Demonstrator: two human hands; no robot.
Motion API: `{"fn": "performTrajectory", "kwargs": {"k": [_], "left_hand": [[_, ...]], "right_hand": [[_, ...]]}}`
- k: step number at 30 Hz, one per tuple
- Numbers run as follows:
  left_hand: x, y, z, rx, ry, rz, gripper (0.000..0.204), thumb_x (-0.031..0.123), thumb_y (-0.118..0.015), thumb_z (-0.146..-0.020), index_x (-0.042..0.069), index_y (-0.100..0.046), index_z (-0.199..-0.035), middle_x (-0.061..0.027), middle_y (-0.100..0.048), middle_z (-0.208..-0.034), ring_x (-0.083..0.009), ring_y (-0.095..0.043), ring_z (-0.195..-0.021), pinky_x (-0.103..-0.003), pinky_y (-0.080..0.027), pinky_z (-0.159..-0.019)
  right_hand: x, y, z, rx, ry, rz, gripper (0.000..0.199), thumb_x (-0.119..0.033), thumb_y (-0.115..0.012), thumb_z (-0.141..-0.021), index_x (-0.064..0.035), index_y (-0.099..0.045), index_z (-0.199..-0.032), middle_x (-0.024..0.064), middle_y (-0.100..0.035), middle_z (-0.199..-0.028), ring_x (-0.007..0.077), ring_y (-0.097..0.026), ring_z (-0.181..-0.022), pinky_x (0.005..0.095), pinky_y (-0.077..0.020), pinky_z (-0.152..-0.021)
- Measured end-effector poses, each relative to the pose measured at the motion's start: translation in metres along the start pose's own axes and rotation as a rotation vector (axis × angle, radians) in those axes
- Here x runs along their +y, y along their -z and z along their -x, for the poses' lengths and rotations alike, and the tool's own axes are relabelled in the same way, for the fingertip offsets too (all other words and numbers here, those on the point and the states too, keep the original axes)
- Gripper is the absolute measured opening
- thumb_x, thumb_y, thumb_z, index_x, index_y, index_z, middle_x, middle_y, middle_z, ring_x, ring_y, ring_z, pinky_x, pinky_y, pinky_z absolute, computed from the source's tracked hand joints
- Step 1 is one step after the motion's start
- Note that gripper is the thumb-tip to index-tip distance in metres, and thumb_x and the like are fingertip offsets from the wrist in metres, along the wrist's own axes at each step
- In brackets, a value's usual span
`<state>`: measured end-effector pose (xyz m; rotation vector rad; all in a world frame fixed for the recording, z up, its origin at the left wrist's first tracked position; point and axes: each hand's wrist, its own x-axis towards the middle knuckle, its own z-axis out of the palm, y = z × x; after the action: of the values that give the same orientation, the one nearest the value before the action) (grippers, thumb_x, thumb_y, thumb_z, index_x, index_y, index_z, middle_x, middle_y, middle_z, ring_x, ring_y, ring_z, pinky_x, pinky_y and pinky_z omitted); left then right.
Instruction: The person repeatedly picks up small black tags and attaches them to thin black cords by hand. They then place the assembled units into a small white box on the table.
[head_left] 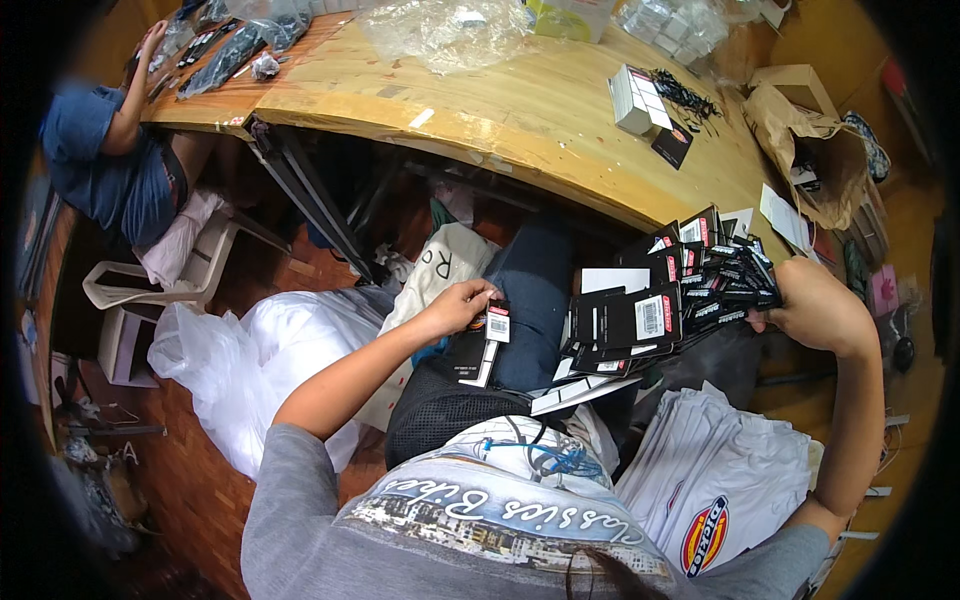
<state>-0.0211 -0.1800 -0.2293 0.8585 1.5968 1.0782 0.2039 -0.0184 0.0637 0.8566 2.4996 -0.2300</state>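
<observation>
My left hand [462, 306] is pinched on the top of a black hang tag [497, 322] with a white barcode label and a red strip. The tag hangs over my dark-trousered lap. On the right, my right hand [818, 305] is closed at the edge of a thick bunch of black hang tags [655, 315], where their black loops [735, 280] crowd together. Most of its fingers are hidden behind the bunch. The tags fan out leftward over my right thigh, several showing white barcode labels.
A wooden table [520, 120] spans the far side, bearing a stack of tags [640, 100] and clear plastic. White folded shirts [730, 470] lie at my right. A white plastic bag [270, 350] stands on the left. Another person [115, 165] sits at far left near a stool [195, 275].
</observation>
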Motion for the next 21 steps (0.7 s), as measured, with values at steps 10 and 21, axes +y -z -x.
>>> {"fn": "performTrajectory", "kwargs": {"k": [10, 21], "left_hand": [[-0.013, -0.006, -0.025, -0.202, -0.013, -0.295, 0.023, 0.024, -0.046, -0.083, 0.009, -0.059, -0.092, -0.0089, -0.058, -0.076, -0.0173, -0.054, -0.064, -0.027, -0.041, -0.061], [-0.009, -0.023, -0.033, 0.023, -0.448, -0.620, 0.013, 0.008, -0.064, -0.059, 0.001, -0.061, -0.070, -0.0146, -0.057, -0.067, -0.0294, -0.055, -0.069, -0.035, -0.043, -0.063]], "right_hand": [[0.005, -0.012, -0.006, -0.007, -0.024, 0.092, 0.017, -0.017, -0.063, -0.064, -0.0012, -0.060, -0.070, 0.0183, -0.055, -0.065, 0.0332, -0.053, -0.066, 0.0373, -0.0409, -0.059], [0.004, -0.016, 0.000, -0.033, -0.048, 0.093, 0.019, -0.018, -0.062, -0.065, -0.0007, -0.059, -0.072, 0.0190, -0.055, -0.068, 0.0332, -0.054, -0.069, 0.0377, -0.0420, -0.061]]}}
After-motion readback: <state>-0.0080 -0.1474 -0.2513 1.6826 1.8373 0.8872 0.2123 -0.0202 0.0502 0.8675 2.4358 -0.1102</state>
